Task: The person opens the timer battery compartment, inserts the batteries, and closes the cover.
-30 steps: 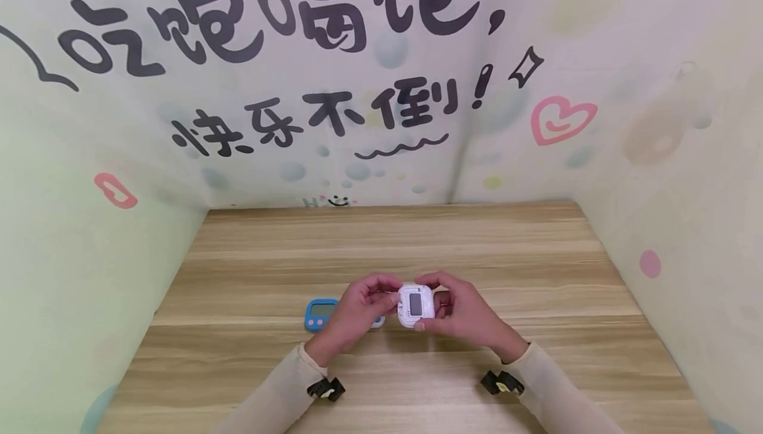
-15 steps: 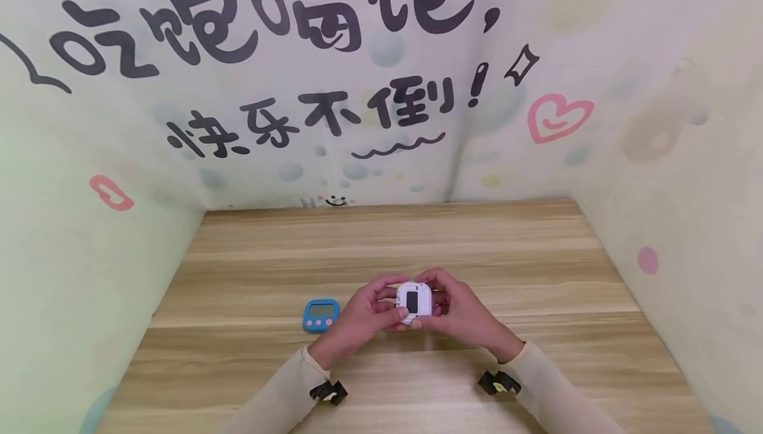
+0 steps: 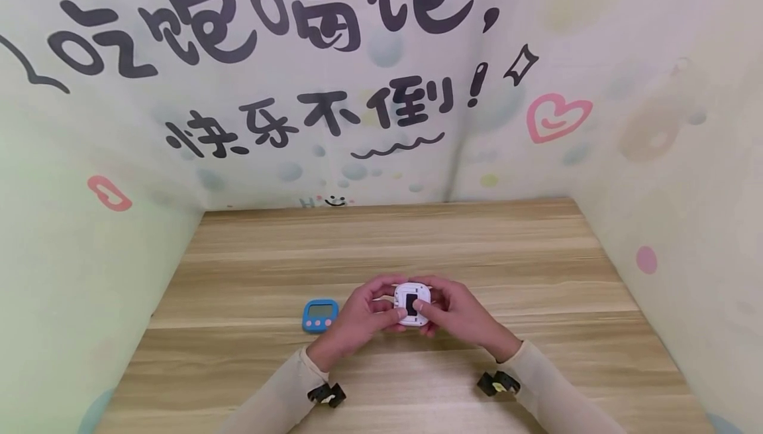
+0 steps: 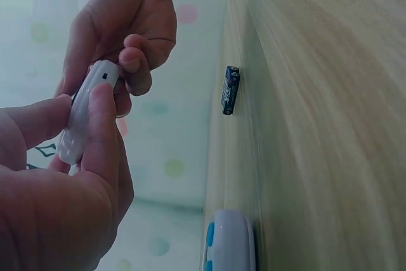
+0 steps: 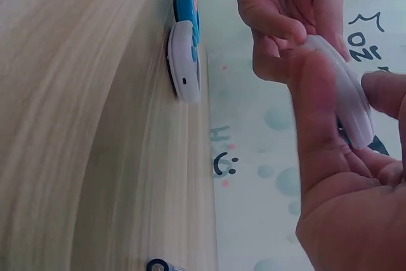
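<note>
Both hands hold a small white timer [image 3: 412, 303] just above the wooden table [image 3: 536, 268], the left hand [image 3: 363, 315] and right hand [image 3: 456, 311] pinching its edges, while a blue timer [image 3: 320, 315] and a battery [image 4: 229, 89] lie nearby.

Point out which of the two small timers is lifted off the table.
The white timer, held by left hand and right hand; the blue timer lies on the table.

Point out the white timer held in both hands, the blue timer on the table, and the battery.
white timer [image 3: 412, 303], head view, its dark rectangle
blue timer [image 3: 320, 315], head view, its front face
battery [image 4: 230, 89], left wrist view, its blue side
</note>
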{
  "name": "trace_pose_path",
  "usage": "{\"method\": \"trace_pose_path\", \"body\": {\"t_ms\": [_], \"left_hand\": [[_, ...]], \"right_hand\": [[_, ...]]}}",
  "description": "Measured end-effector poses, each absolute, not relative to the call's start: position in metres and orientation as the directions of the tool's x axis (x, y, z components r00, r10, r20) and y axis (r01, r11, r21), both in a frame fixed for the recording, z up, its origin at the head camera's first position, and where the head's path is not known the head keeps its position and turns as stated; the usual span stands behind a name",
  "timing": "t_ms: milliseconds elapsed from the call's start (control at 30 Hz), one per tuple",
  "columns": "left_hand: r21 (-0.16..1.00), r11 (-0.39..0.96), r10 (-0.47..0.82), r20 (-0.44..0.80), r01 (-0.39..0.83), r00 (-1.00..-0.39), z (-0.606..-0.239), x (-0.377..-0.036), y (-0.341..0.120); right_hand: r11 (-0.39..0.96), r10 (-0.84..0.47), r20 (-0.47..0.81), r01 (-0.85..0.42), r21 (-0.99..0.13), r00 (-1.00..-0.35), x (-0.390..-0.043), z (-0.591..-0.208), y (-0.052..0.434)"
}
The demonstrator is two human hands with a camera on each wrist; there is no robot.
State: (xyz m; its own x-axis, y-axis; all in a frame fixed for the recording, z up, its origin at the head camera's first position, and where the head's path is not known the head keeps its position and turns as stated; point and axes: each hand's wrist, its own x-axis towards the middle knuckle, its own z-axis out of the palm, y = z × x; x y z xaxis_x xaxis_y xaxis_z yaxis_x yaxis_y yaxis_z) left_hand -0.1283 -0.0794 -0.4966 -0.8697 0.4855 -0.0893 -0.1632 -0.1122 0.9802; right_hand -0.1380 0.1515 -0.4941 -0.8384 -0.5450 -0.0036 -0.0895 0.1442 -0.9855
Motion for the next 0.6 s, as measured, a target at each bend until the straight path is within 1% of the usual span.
{"method": "trace_pose_path", "body": {"t_ms": [133, 400, 600], "left_hand": [[0.98, -0.127, 0.477, -0.077, -0.155, -0.876, -0.4946, -0.1266, -0.0775], [0.98, -0.143, 0.467, -0.058, -0.14, -0.882, -0.4938, -0.1257, -0.0747], [0.981, -0.141, 0.457, -0.057, -0.136, -0.888, -0.4941, -0.1254, -0.0749]], "right_hand": [[0.117, -0.558, -0.029, -0.044, -0.992, -0.829, -0.1385, -0.4941, 0.1528], [0.07, -0.583, 0.031, -0.088, -0.994, -0.812, -0.1396, -0.4927, 0.1565], [0.083, -0.588, 0.0, -0.061, -0.995, -0.809, -0.1391, -0.4911, 0.1588]]}}
